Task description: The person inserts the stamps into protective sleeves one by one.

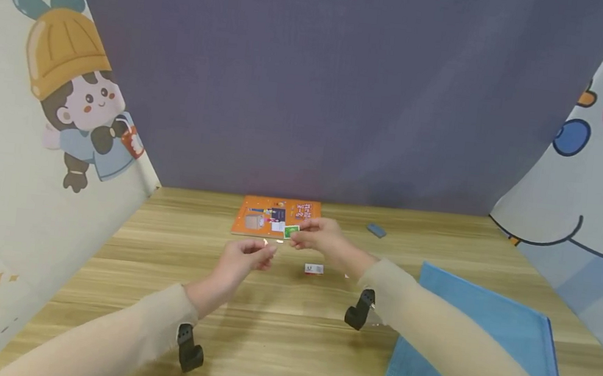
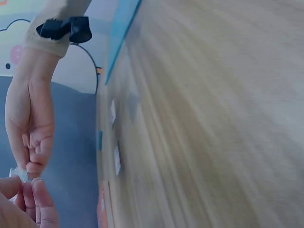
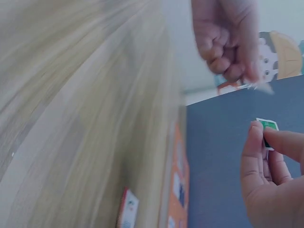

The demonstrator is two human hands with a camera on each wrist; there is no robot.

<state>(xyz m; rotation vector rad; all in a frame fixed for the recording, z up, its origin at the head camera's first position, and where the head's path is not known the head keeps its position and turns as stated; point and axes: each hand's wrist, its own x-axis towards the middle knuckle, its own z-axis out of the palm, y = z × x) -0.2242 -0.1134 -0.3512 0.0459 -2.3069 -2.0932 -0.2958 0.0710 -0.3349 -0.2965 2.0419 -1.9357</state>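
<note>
My left hand [image 1: 235, 262] pinches a thin scrap of clear plastic [image 3: 262, 87] between thumb and fingertips. Across from it, my right hand [image 1: 325, 239] holds a small green piece with a white border [image 1: 291, 231] between thumb and forefinger; whether it is a flat card or a thin block I cannot tell. Both hands are raised over the table, a short gap between them in the head view. Below them on the tabletop lies a small white box-like piece with a red edge [image 1: 314, 269]. Glare hides the plastic's outline.
An orange illustrated book [image 1: 255, 207] lies at the back by the dark wall. A small grey-blue block [image 1: 377, 229] sits to its right. The blue mesh pouch [image 1: 484, 336] is partly under my right forearm. Printed curtains flank the wooden table [image 1: 284, 351].
</note>
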